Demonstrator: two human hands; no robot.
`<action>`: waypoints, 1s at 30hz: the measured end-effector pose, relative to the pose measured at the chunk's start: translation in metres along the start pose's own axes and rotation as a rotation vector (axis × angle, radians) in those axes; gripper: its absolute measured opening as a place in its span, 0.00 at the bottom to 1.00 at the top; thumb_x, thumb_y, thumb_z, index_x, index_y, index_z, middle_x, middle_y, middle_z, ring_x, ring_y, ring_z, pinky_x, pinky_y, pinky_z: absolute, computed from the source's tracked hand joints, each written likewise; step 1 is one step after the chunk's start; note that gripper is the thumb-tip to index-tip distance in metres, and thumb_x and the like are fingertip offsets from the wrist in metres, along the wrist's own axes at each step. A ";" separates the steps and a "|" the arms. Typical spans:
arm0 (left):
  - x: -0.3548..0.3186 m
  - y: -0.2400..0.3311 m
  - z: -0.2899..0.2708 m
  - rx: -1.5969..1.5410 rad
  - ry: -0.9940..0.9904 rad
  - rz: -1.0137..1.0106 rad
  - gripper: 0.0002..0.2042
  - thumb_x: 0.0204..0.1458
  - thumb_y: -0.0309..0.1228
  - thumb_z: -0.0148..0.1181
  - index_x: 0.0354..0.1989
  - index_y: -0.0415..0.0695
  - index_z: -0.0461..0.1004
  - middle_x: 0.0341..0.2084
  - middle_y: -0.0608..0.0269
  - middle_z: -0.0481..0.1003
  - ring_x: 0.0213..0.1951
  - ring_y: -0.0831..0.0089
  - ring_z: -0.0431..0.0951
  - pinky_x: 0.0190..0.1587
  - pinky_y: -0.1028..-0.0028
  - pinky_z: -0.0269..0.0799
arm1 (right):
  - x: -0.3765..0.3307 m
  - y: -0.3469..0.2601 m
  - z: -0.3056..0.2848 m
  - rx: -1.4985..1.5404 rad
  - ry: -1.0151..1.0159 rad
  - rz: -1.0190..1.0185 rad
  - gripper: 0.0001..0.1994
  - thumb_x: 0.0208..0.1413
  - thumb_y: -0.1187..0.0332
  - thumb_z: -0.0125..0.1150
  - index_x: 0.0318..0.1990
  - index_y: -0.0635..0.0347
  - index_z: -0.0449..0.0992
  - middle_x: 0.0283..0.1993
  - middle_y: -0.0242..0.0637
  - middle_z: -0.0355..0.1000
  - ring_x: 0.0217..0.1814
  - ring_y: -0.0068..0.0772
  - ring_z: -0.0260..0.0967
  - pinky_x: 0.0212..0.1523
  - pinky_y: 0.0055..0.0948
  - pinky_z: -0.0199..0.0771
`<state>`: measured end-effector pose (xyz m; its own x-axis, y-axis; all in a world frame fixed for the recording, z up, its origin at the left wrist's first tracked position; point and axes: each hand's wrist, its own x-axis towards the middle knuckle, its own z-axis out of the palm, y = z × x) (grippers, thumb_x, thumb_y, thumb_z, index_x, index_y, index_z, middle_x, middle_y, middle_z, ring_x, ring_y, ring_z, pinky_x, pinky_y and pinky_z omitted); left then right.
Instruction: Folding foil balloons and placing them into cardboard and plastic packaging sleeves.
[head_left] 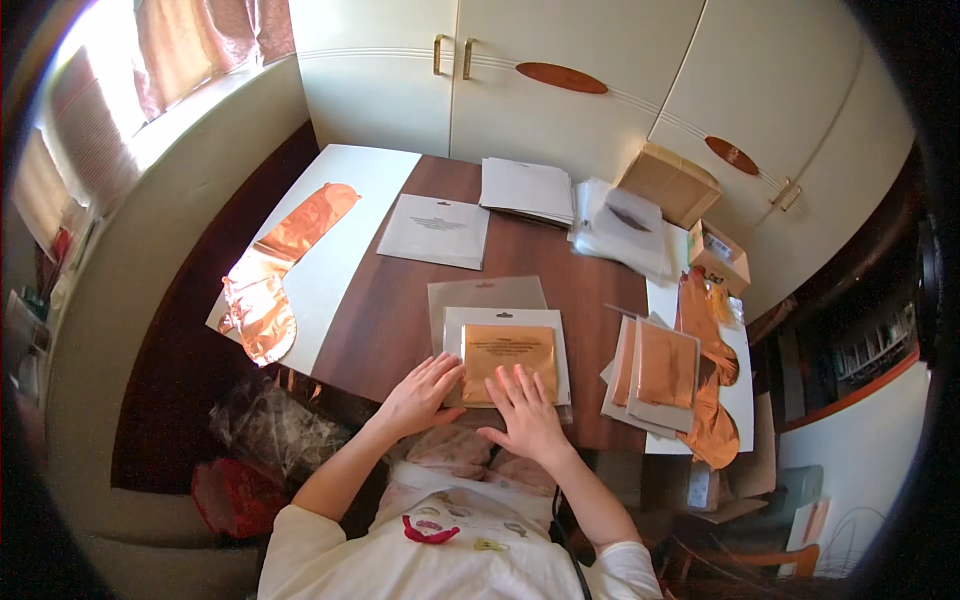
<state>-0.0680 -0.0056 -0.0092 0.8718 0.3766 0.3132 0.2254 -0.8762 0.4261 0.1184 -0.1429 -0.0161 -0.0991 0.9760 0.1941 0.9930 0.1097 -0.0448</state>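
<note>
Pressing flat with both hands, the person works on a folded copper foil (pixel 509 362) lying on a white card (pixel 506 322) near the front edge of the brown table (pixel 400 310). The left hand (pixel 422 394) rests with its fingers spread open, fingertips at the foil's left edge and on the card. The right hand (pixel 526 410) lies palm down with its fingers also spread, covering the foil's lower right part; neither hand grips anything. A clear sleeve (pixel 485 294) shows from under the card, behind it. Just right of the card sits a stack of packed foils (pixel 655 372), well apart from the hands. Farther back lie a white sheet (pixel 435 230) and a pile of white cards (pixel 527 189). On the left, an unfolded copper balloon (pixel 275 280) lies on a white board (pixel 335 240).
</note>
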 end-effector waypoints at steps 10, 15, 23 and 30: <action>0.002 0.005 -0.007 -0.013 -0.012 -0.030 0.32 0.44 0.42 0.63 0.55 0.39 0.60 0.55 0.50 0.62 0.60 0.54 0.59 0.62 0.59 0.54 | -0.011 -0.001 -0.007 0.040 -0.035 -0.022 0.40 0.48 0.36 0.50 0.63 0.52 0.57 0.67 0.42 0.51 0.69 0.50 0.44 0.66 0.51 0.43; 0.009 -0.009 0.000 0.213 0.113 -0.101 0.24 0.49 0.44 0.58 0.49 0.40 0.68 0.51 0.55 0.67 0.57 0.61 0.64 0.58 0.63 0.59 | -0.012 -0.001 -0.008 0.039 -0.014 -0.045 0.40 0.46 0.37 0.53 0.62 0.53 0.59 0.66 0.39 0.53 0.69 0.46 0.45 0.67 0.49 0.42; 0.011 -0.013 0.002 0.228 0.127 -0.084 0.19 0.50 0.39 0.56 0.48 0.42 0.69 0.50 0.57 0.68 0.56 0.62 0.66 0.56 0.64 0.60 | -0.010 0.000 -0.009 0.026 -0.018 -0.087 0.41 0.47 0.35 0.50 0.62 0.54 0.59 0.66 0.35 0.54 0.70 0.41 0.45 0.67 0.48 0.39; 0.011 -0.012 0.001 -0.054 0.126 -0.212 0.21 0.51 0.33 0.53 0.52 0.36 0.61 0.48 0.49 0.69 0.56 0.58 0.65 0.57 0.60 0.58 | 0.000 -0.004 -0.004 0.047 -0.034 -0.126 0.41 0.46 0.36 0.52 0.62 0.56 0.59 0.66 0.35 0.53 0.70 0.42 0.44 0.67 0.49 0.40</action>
<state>-0.0612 0.0086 -0.0113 0.7456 0.5880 0.3136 0.3711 -0.7572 0.5375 0.1143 -0.1438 -0.0117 -0.2254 0.9596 0.1681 0.9685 0.2395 -0.0686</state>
